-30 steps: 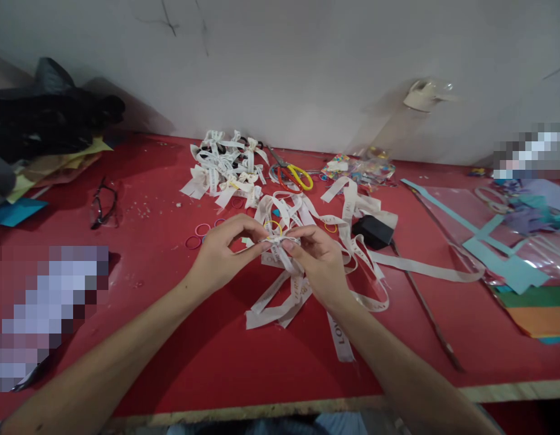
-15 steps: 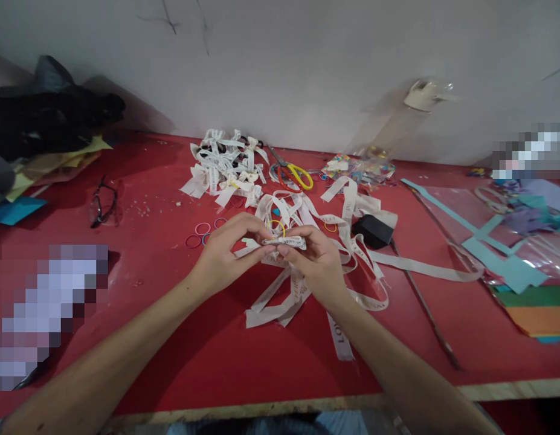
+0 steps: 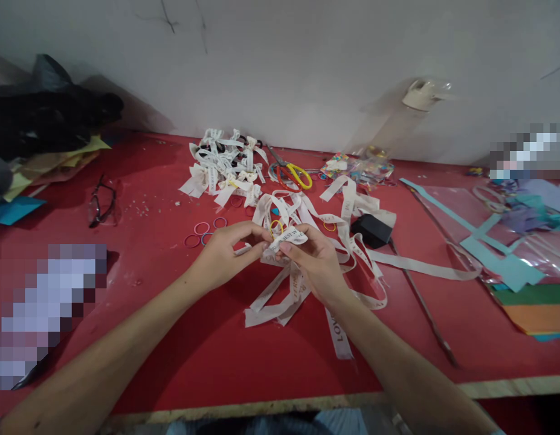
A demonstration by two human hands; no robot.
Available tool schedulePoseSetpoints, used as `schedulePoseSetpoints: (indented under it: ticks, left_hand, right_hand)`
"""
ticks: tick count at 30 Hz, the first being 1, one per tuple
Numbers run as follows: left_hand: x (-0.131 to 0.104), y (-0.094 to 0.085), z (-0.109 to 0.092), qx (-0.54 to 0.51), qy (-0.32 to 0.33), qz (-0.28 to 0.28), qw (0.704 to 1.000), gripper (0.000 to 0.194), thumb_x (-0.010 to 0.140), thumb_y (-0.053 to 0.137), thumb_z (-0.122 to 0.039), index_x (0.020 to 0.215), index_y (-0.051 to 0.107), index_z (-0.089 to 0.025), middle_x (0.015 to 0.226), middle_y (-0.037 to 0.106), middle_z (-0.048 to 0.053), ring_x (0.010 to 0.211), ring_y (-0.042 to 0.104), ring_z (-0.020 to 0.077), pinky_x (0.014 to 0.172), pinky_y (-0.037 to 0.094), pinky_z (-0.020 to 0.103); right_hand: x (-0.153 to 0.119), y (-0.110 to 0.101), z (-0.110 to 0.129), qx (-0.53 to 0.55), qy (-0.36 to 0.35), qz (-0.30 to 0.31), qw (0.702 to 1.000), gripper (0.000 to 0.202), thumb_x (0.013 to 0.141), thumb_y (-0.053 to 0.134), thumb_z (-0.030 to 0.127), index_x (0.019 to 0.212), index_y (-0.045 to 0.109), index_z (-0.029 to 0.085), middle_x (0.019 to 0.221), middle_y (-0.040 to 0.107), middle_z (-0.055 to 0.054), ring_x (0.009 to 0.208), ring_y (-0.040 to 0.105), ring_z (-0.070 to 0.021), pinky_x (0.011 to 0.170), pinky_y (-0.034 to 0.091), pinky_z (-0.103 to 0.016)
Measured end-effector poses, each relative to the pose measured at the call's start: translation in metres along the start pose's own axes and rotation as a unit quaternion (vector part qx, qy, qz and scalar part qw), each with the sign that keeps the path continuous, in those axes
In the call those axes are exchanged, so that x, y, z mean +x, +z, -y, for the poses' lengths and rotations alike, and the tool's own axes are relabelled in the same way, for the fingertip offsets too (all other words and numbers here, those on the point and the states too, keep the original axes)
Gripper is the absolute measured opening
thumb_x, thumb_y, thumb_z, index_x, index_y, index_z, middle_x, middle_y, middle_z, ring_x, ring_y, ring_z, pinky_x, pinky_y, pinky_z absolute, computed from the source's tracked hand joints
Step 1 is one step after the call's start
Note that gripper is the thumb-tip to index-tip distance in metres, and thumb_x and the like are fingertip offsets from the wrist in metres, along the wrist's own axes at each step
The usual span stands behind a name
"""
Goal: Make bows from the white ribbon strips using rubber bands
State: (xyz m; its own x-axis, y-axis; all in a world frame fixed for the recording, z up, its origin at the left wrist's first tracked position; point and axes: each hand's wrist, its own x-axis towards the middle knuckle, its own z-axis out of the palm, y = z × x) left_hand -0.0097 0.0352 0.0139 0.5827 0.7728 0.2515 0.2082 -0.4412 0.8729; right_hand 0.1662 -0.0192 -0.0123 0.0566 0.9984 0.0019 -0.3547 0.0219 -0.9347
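A white printed ribbon bow (image 3: 292, 237) with a yellow elastic band (image 3: 276, 228) at it is pinched between my two hands. My left hand (image 3: 228, 254) grips its left end with thumb and fingertips. On the other side my right hand (image 3: 316, 258) is closed on the bow, thumb in front. Loose white ribbons (image 3: 270, 308) with lettering lie beneath and behind both hands. Pink elastic bands (image 3: 201, 228) are on the red table (image 3: 202, 362), left of the hands. A pile of white ribbon bows (image 3: 220, 163) lies farther back.
Scissors (image 3: 298, 175) with red and yellow handles lie behind the ribbons. A black block (image 3: 373, 230) with a cord sits to the right. Eyeglasses (image 3: 101, 202) and black bags (image 3: 48, 121) are at the left, coloured sheets (image 3: 533, 314) at the right.
The bow has turned so that its printed face shows more, and its right loop looks wider. Both hands remain closed on it, with my fingers slightly shifted.
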Motion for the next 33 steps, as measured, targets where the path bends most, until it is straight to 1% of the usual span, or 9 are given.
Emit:
schedulePoseSetpoints:
  ticks: [3,10,12,15,18,21,27,29,33]
  left_hand:
    - [0.002,-0.001,-0.001,0.0,-0.008,0.006,1.0,0.006,0.084,0.062,-0.019,0.083,0.067,-0.016,0.084,0.071,0.002,0.078,0.065,0.0131,0.074,0.051,0.022]
    - [0.002,-0.004,0.001,0.005,-0.006,0.018,1.0,0.005,0.081,0.068,-0.02,0.081,0.069,-0.015,0.081,0.072,0.001,0.076,0.066,0.0119,0.071,0.051,0.019]
    - [0.001,-0.003,0.003,0.023,0.016,0.018,0.999,0.004,0.083,0.066,-0.018,0.08,0.068,-0.015,0.079,0.071,0.001,0.073,0.065,0.011,0.07,0.05,0.019]
    - [0.0,-0.001,0.006,0.071,0.073,0.019,0.995,0.005,0.085,0.062,-0.016,0.082,0.066,-0.014,0.078,0.067,0.002,0.069,0.062,0.0097,0.067,0.049,0.019]
    - [-0.003,0.001,0.01,0.122,0.127,0.001,0.984,0.005,0.086,0.059,-0.015,0.084,0.064,-0.015,0.078,0.066,0.002,0.067,0.06,0.0092,0.066,0.048,0.02]
    - [-0.006,0.002,0.013,0.177,0.164,-0.014,0.97,0.005,0.087,0.059,-0.016,0.085,0.064,-0.016,0.08,0.068,0.002,0.068,0.061,0.0097,0.066,0.048,0.021]
    - [-0.008,0.003,0.015,0.277,0.227,-0.035,0.933,0.009,0.088,0.058,-0.016,0.082,0.065,-0.017,0.081,0.071,0.002,0.072,0.066,0.0124,0.064,0.049,0.021]
    - [-0.008,0.004,0.013,0.269,0.229,-0.036,0.935,0.008,0.088,0.058,-0.015,0.084,0.065,-0.017,0.082,0.071,0.003,0.071,0.066,0.0119,0.063,0.049,0.021]
    - [-0.007,0.005,0.01,0.188,0.232,-0.039,0.954,0.007,0.087,0.059,-0.014,0.086,0.065,-0.016,0.084,0.07,0.004,0.07,0.065,0.0099,0.062,0.051,0.019]
  right_hand:
    - [0.0,-0.001,-0.001,0.005,0.001,0.005,1.0,0.019,0.074,0.077,0.021,0.087,0.062,0.021,0.074,0.069,0.005,0.064,0.065,-0.0072,0.068,0.056,-0.019]
    - [-0.001,-0.001,-0.002,-0.025,0.001,0.007,1.0,0.021,0.073,0.078,0.024,0.089,0.064,0.025,0.083,0.065,0.005,0.072,0.062,-0.0084,0.07,0.059,-0.022]
    - [-0.001,-0.001,-0.001,-0.045,-0.006,0.007,0.999,0.02,0.074,0.077,0.025,0.09,0.064,0.025,0.083,0.065,0.005,0.073,0.062,-0.0084,0.068,0.058,-0.02]
    - [-0.001,0.0,0.001,-0.091,-0.016,0.0,0.996,0.019,0.075,0.076,0.027,0.089,0.063,0.024,0.081,0.064,0.005,0.073,0.061,-0.009,0.069,0.056,-0.02]
    - [-0.001,0.001,0.003,-0.147,-0.012,-0.012,0.989,0.023,0.074,0.075,0.031,0.09,0.061,0.022,0.078,0.062,0.004,0.068,0.059,-0.01,0.067,0.054,-0.023]
    - [0.0,0.001,0.005,-0.2,-0.008,-0.023,0.979,0.026,0.072,0.075,0.035,0.088,0.06,0.02,0.074,0.061,0.004,0.064,0.056,-0.0105,0.063,0.05,-0.024]
    - [0.002,0.004,0.007,-0.201,-0.028,-0.004,0.979,0.02,0.076,0.071,0.037,0.076,0.061,0.019,0.067,0.059,0.004,0.059,0.053,-0.0102,0.06,0.047,-0.024]
    - [0.001,0.005,0.008,-0.208,-0.031,-0.006,0.978,0.02,0.077,0.07,0.036,0.073,0.062,0.019,0.064,0.058,0.004,0.059,0.053,-0.0105,0.061,0.048,-0.024]
    - [0.0,0.004,0.008,-0.19,-0.005,-0.014,0.982,0.017,0.077,0.071,0.035,0.077,0.066,0.02,0.064,0.06,0.005,0.059,0.053,-0.0101,0.061,0.047,-0.023]
